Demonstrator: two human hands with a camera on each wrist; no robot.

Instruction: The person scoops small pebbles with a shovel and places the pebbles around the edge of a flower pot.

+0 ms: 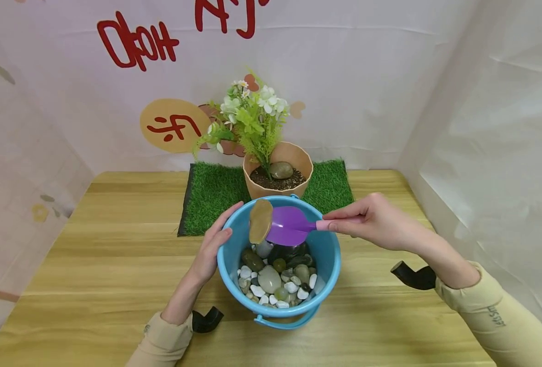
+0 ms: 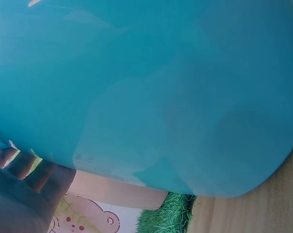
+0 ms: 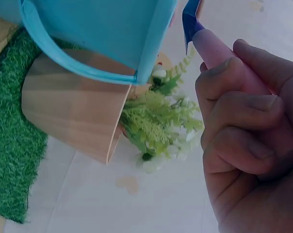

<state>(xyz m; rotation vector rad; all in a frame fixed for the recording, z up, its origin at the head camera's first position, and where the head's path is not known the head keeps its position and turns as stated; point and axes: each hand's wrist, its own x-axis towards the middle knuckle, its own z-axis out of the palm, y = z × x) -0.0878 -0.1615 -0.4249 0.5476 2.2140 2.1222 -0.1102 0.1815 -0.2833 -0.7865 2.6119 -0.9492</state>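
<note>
My right hand (image 1: 381,224) grips the pink handle (image 3: 248,80) of a small shovel, its fingers curled round it. The shovel's purple blade (image 1: 291,227) lies over the mouth of a blue bucket (image 1: 332,278). A flat tan stone (image 1: 260,222) is at the blade's front end, above the bucket's far left part. Inside the bucket, a pile of stones (image 1: 269,279) shows white, grey, black and greenish pieces. With its fingers stretched along the outer wall, my left hand (image 1: 211,250) rests against the bucket's left side, thumb at the rim.
Right behind the bucket stands a peach flowerpot (image 1: 305,158) with soil, a smooth stone (image 1: 281,169) and a white-flowered plant (image 1: 254,114). It stands on a green turf mat (image 1: 211,199) on the wooden table (image 1: 114,265). The bucket's handle (image 1: 293,323) hangs at the near side.
</note>
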